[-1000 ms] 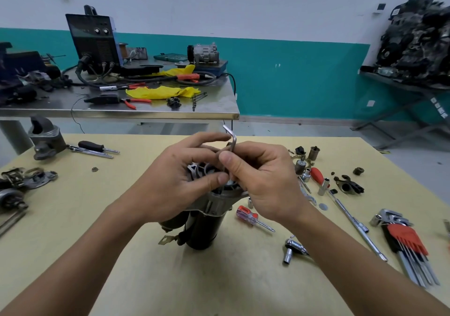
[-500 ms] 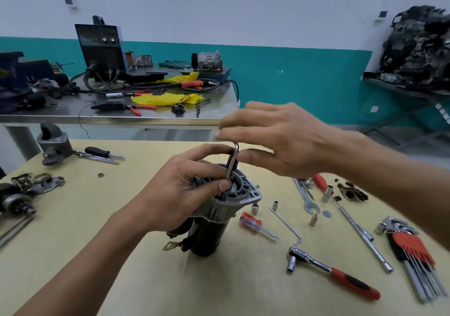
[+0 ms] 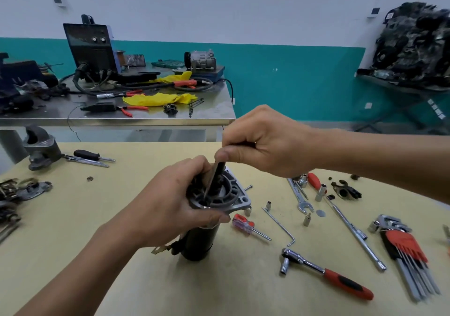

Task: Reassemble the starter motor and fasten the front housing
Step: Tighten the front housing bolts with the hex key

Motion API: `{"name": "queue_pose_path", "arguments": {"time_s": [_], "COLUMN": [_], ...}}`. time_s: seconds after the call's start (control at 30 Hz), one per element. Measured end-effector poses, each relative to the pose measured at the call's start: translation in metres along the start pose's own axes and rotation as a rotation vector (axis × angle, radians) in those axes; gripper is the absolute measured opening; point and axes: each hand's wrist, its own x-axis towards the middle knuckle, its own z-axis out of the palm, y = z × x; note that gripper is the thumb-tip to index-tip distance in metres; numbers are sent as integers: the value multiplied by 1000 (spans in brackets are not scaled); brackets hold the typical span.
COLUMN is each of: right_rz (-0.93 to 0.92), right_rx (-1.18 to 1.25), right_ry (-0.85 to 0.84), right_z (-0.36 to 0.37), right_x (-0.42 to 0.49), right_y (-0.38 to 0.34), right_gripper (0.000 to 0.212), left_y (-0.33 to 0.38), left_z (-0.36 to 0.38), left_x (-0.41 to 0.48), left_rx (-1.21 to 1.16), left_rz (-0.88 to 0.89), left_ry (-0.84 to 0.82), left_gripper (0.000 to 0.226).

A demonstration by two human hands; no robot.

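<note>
Starter motor upright near the middle of the yellow worktop, black body down, grey front housing on top. Gripped at the housing by the left hand, fingers curled round the far side, thumb along the near rim; left half of the housing hidden behind that hand. Right hand above, clenched on a thin metal tool, pinched under the thumb. Tool slanted down into the housing's round recess, blurred, upper end buried in the fist; cannot tell what the tip meets.

Just right of the motor, a small red-handled screwdriver and an L-shaped rod. Nearer the camera, a ratchet with red-and-black handle. Further right, a long extension bar and a red-holdered hex key set. Beyond these, an open-end spanner, partly under the right wrist, among small sockets too tiny to tell apart.

At the left edge, a heap of metal parts, cut off. Behind it, a grey cast housing and a black-handled screwdriver.

Further back, a steel worktop with yellow cloth, a dark machine with cables, a grey unit. Far right, a dark pile of engine parts, cut off by the frame.
</note>
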Motion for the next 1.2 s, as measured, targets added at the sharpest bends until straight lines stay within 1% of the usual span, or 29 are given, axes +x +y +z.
{"name": "queue_pose_path", "arguments": {"time_s": [0.07, 0.23, 0.33, 0.43, 0.47, 0.5, 0.57, 0.63, 0.73, 0.8, 0.87, 0.93, 1.0, 1.13, 1.2], "right_rz": [73, 244, 279, 270, 258, 242, 206, 198, 236, 292, 333, 353, 367, 363, 367], "right_rx": [39, 84, 93, 148, 186, 232, 327, 391, 354, 283, 223, 228, 245, 259, 262], "right_ry": [47, 158, 141, 41, 31, 49, 133, 191, 145, 75, 43, 62, 79, 78, 60], "right_z": [4, 15, 10, 1, -2, -7, -22, -37, -43, -36, -28, -22, -19, -14, -13], "right_x": [-6, -13, -18, -22, -22, -22, -24, -29, -43, -52, -58, -62, -63, -61, -60], "right_y": [-6, -24, -22, -20, -20, -19, -17, -12, -1, 4, 8, 11, 14, 19, 19], "right_gripper": [43, 51, 48, 31, 24, 19, 18, 18, 29, 33, 34, 34, 34, 26, 23], "left_y": [1, 5, 8, 8, 6, 5, 4, 4, 7, 12, 16, 19, 24, 29, 31], "left_z": [2, 5, 9, 5, 1, -4, -15, -24, -24, -19, -14, -12, -12, -11, -10], "left_x": [-1, -4, -3, 1, 4, 6, 10, 13, 19, 25, 30, 35, 39, 48, 51], "left_rx": [-21, -11, -13, -44, -58, -73, -96, -75, 9, 29, 28, -9, -55, -102, -106], "left_rz": [-23, -66, -52, -30, -28, -29, -41, -40, -11, 4, 10, 16, 18, 17, 15], "left_ry": [31, 75, 80, 24, -7, -45, -124, -190, -226, -204, -173, -173, -220, -291, -303], "left_gripper": [72, 57, 58, 70, 74, 80, 95, 103, 93, 87, 80, 64, 48, 47, 38]}}
